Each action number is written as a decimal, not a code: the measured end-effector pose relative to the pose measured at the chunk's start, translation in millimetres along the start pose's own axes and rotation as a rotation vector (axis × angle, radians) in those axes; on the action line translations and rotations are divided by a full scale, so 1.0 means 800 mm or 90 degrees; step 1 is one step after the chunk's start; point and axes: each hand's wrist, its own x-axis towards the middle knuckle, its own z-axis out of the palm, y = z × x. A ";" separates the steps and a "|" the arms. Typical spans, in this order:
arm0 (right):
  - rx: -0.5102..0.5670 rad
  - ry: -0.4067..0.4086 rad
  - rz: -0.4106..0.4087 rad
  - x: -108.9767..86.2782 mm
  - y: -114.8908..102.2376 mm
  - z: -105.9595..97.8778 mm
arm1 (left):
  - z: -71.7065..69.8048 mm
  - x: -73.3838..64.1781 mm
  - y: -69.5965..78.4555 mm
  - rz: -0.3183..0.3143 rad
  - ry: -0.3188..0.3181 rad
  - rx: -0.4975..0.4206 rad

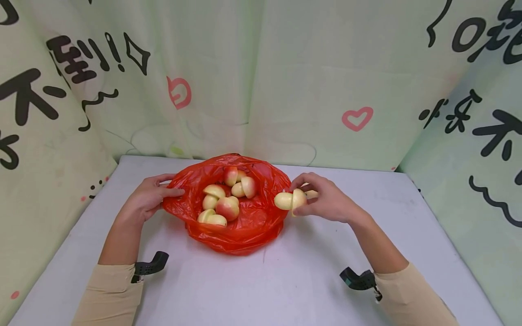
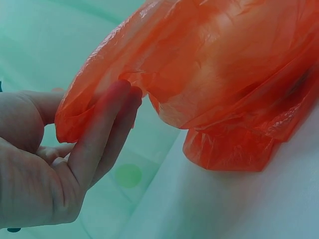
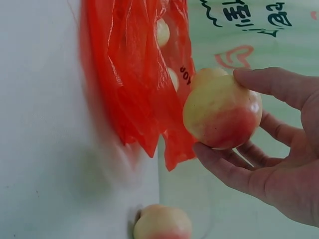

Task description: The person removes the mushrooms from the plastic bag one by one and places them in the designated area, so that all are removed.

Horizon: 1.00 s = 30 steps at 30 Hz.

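A red plastic bag (image 1: 257,215) stands with its mouth spread wide, and inside lie several toy mushrooms (image 1: 227,208) with pale stems and red-blushed caps. On the left, my left hand (image 1: 152,194) pinches the rim; in the left wrist view the plastic (image 2: 94,94) runs between thumb and fingers. At the opposite rim my right hand (image 1: 322,199) holds another mushroom (image 1: 287,200) by its cap, its stem pointing over the bag's edge. The right wrist view shows the thumb and fingertips around this rounded cap (image 3: 224,114).
One more mushroom (image 3: 163,224) lies on the white table beyond the right hand, mostly hidden behind that hand in the head view. Pale green curtains (image 1: 302,90) with black writing and pink hearts enclose the table (image 1: 253,290) at the back and both sides.
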 end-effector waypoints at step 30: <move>-0.040 0.050 0.059 -0.032 0.044 -0.024 | -0.001 0.003 -0.002 0.004 0.002 0.004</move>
